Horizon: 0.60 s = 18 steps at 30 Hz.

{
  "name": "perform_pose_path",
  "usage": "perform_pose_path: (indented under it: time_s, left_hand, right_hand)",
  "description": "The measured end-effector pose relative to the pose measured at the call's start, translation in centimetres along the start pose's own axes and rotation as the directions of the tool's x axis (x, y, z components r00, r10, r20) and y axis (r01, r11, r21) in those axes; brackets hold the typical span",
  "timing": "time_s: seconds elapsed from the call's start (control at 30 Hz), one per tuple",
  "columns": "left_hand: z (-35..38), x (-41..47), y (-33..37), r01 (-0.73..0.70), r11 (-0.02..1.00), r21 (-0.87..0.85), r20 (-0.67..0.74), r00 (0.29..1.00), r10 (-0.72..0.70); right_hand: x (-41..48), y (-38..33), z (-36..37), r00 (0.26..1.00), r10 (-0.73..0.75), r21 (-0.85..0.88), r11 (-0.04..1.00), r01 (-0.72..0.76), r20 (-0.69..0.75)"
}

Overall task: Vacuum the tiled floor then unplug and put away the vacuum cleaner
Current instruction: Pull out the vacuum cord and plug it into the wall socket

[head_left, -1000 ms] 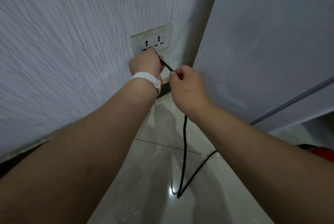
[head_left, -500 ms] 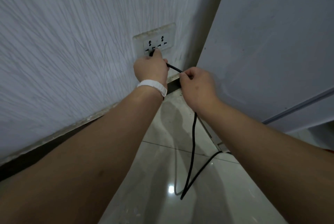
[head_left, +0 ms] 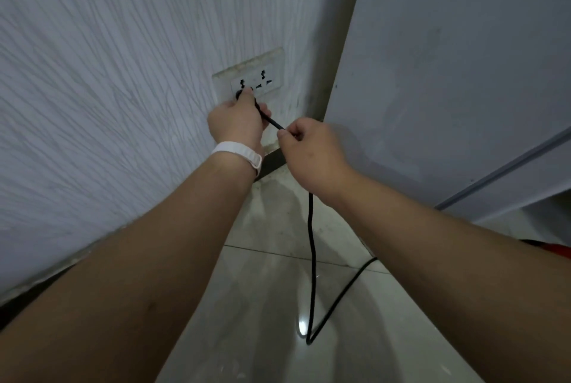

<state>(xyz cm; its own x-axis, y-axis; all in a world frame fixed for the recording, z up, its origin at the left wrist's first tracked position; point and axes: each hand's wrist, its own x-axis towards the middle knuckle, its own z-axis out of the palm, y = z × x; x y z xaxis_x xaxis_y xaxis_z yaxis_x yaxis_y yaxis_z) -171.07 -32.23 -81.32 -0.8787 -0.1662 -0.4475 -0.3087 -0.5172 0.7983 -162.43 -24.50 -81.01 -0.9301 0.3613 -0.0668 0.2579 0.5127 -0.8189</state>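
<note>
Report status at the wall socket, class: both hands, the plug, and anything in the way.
Left hand shut on plug at wall socket. Right hand pinching black cord. Nothing blocking.

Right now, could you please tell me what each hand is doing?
Left hand: closed on the black plug at the wall socket.
Right hand: closed, pinching the black cord.

plug (head_left: 239, 94) mostly hidden by left hand (head_left: 236, 121), perhaps seated in socket (head_left: 251, 83)

we are seeing the glossy tiled floor (head_left: 262, 305) carrying a black cord (head_left: 312, 305), which is looping down and touching the tiles.
</note>
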Motion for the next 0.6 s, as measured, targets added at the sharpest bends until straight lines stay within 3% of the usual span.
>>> perform_pose_path:
  time_s: [0.07,0.13,0.2,0.3,0.37,0.43,0.5,0.6]
  left_hand:
    - [-0.4,-0.3,-0.2,-0.017,0.999,0.042,0.013,1.000,0.016]
    - [-1.6,-0.8,-0.7,-0.147,0.940,0.306,0.062,0.989,0.134]
    - [-3.6,-2.1,-1.1,-0.316,0.769,0.556,0.178,0.949,0.261]
    - [-6.4,-4.6,-1.4,-0.536,0.496,0.683,0.455,0.844,0.284]
    - [-7.9,-5.8,-1.4,-0.660,0.320,0.680,0.622,0.750,0.226]
    - [-9.6,-6.5,-1.4,-0.792,0.071,0.606,0.776,0.608,0.169]
    - [-11.0,-7.1,-1.0,-0.877,-0.184,0.443,0.896,0.438,0.070]
    - [-12.1,-8.1,-1.0,-0.906,-0.390,0.165,0.977,0.204,-0.061]
  right_hand:
    - [-0.3,0.0,-0.4,1.000,-0.004,-0.022,1.000,0.004,0.025]
    - [-1.1,0.3,-0.8,0.998,-0.018,-0.072,0.997,0.022,0.053]
    - [-2.1,0.7,-1.1,0.996,-0.048,-0.144,0.988,0.058,0.068]
    - [-4.0,1.3,-1.8,0.992,-0.088,-0.238,0.965,0.107,0.091]
    - [-5.4,1.8,-2.7,0.986,-0.116,-0.307,0.940,0.148,0.119]
    - [-6.8,2.5,-3.8,0.975,-0.143,-0.351,0.916,0.196,0.173]
    - [-8.4,3.8,-5.1,0.959,-0.155,-0.401,0.884,0.242,0.239]
    - [-11.0,6.3,-7.4,0.920,-0.204,-0.558,0.743,0.369,0.336]
